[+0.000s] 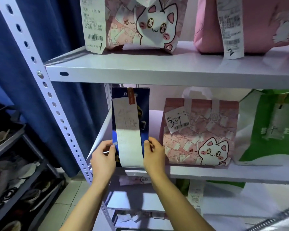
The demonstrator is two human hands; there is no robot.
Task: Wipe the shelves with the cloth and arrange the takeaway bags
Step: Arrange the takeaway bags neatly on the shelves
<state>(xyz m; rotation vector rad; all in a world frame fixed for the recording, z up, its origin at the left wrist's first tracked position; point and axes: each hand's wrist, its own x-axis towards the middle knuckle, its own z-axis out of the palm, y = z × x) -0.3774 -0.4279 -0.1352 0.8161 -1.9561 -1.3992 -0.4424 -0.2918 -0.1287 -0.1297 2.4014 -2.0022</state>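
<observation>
Both hands on it: left hand [103, 160] and right hand [154, 157] pinch the dark blue bag [143, 117] by its lower edges, centre frame, on the middle shelf [207, 173]. Looks light, stiff paper, probably; hold the sides, not the loose receipt [129, 144].

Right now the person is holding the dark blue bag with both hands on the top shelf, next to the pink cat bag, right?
Not quite. The head view shows both the left hand and the right hand holding the dark blue bag on the middle shelf, next to the pink cat bag.
</observation>
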